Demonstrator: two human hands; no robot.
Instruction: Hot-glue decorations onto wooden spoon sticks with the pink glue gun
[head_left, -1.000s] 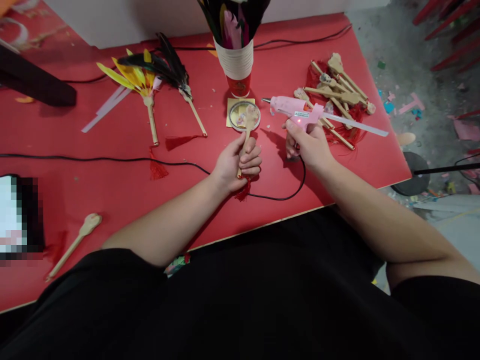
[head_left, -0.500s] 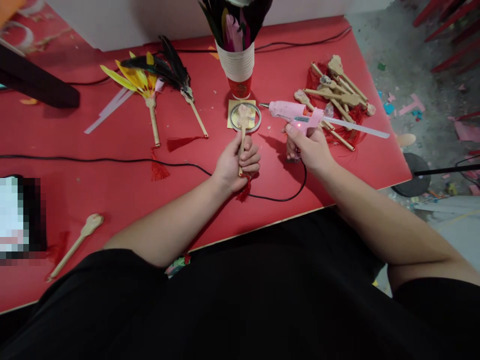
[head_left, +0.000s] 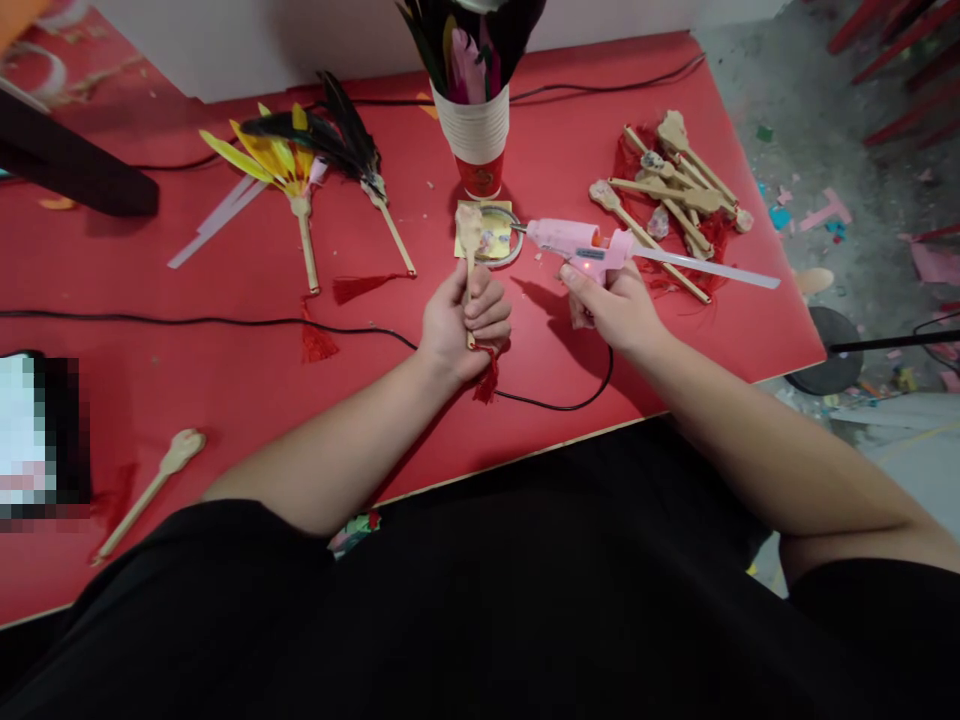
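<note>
Mid-frame, my left hand [head_left: 454, 335] clasps the wooden stick [head_left: 470, 235], my right hand [head_left: 621, 312] grips the glue gun [head_left: 564, 238]; I'd steady both, nozzle [head_left: 519, 228] clear of fingers [head_left: 491, 312].

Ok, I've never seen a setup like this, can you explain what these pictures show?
There is no machine here, just a person's two bare hands. Every picture comes from one camera worn on the head, looking forward and down.

The left hand holds a wooden stick with a red tassel. The right hand holds a pink glue gun, a pale glue stick poking out behind.

On the red table are a pile of similar sticks, two feathered ones, and stacked cups holding feathers.
</note>
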